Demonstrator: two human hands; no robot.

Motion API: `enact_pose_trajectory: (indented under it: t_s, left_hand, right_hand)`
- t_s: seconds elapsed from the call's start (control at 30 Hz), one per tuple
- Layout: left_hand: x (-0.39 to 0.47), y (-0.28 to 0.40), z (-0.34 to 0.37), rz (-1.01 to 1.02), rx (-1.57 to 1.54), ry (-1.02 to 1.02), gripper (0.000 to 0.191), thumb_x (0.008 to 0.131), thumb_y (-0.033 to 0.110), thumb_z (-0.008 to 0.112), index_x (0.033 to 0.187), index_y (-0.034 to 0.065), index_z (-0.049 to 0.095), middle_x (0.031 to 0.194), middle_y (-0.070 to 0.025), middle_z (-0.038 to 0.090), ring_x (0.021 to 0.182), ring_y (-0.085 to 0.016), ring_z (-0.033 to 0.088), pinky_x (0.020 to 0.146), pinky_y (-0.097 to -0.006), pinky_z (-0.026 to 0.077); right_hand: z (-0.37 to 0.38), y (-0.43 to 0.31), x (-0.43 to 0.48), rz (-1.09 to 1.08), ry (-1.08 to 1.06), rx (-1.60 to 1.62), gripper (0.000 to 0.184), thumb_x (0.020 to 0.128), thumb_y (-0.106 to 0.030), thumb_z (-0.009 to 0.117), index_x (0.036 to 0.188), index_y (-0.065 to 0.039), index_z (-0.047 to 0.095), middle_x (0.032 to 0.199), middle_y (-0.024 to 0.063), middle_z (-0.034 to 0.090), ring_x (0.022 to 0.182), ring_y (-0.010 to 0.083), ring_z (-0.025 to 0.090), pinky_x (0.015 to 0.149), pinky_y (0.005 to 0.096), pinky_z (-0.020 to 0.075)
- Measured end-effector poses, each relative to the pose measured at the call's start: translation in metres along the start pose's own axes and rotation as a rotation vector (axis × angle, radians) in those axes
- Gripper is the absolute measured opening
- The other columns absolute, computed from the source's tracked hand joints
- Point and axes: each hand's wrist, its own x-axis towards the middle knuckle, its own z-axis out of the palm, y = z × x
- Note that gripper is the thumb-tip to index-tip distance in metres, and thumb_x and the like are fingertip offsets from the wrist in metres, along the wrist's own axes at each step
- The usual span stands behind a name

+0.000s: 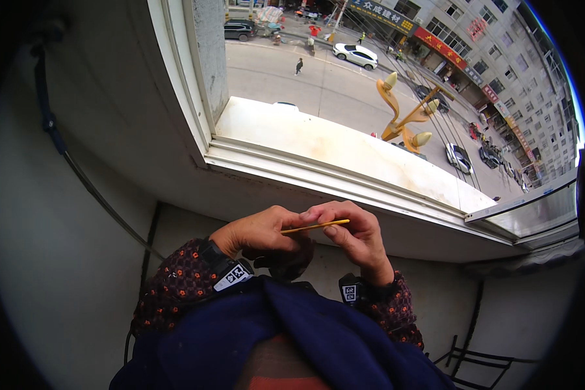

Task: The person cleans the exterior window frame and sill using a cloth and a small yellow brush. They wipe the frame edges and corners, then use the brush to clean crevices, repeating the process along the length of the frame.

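A thin yellow stick (317, 226) runs nearly level between my hands, in front of the window. The fingers of my left hand (261, 229) are closed around its left end. My right hand (358, 231) is curled at the other end, thumb just below the stick and fingers above it. Its fingertips reach across to the left hand. Whether the right fingers press on the stick is hidden. Below the hands is a dark object (290, 261), partly covered and too dim to name.
Ahead are the white window frame (321, 180) and a stained outer ledge (321, 136), with a street below. A sash (536, 207) is at the right. A jointed rod (95, 192) lines the left wall; a dark metal rack (482, 358) stands lower right.
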Motion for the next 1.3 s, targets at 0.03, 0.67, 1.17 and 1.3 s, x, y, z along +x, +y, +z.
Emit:
enact_pose_trajectory:
  t_s: [0.03,0.67,1.17,1.3]
  left_hand:
    - [0.003,0.001,0.004,-0.004,0.010,0.040,0.031,0.087,0.020,0.077,0.109,-0.0005,0.070,0.094,-0.0040,0.070,0.090,-0.009,0.062,0.080,-0.0280,0.052]
    - [0.002,0.024,0.016,0.191,-0.277,0.081,0.038,0.069,-0.007,0.053,0.104,-0.0008,0.068,0.104,-0.0092,0.069,0.102,-0.018,0.066,0.096,-0.0303,0.051]
    - [-0.001,-0.005,0.006,-0.206,0.041,0.292,0.020,0.094,0.014,0.073,0.108,0.0000,0.074,0.077,0.0066,0.060,0.070,-0.002,0.051,0.064,-0.0205,0.044]
    - [0.015,0.009,-0.020,0.206,-0.084,0.485,0.015,0.099,0.014,0.067,0.097,0.0001,0.072,0.086,0.0022,0.068,0.078,-0.004,0.060,0.071,-0.0213,0.049]
  right_hand:
    - [0.002,0.005,-0.001,0.025,-0.020,0.121,0.026,0.094,0.006,0.064,0.119,-0.001,0.068,0.117,0.0135,0.071,0.112,0.0246,0.068,0.099,0.0363,0.0541]
    - [-0.035,0.002,-0.054,0.536,0.094,-0.073,0.059,0.093,-0.010,0.077,0.147,-0.010,0.055,0.082,-0.0061,0.057,0.075,0.0033,0.053,0.070,0.0218,0.0449]
    - [-0.028,0.013,-0.029,0.071,0.242,-0.706,0.020,0.090,0.003,0.067,0.109,-0.002,0.067,0.083,0.0103,0.066,0.072,0.0172,0.065,0.068,0.0282,0.0514]
    - [-0.038,-0.005,0.000,0.102,0.306,-0.806,0.024,0.099,-0.007,0.065,0.122,-0.004,0.063,0.078,0.0153,0.065,0.069,0.0296,0.066,0.066,0.0342,0.0515]
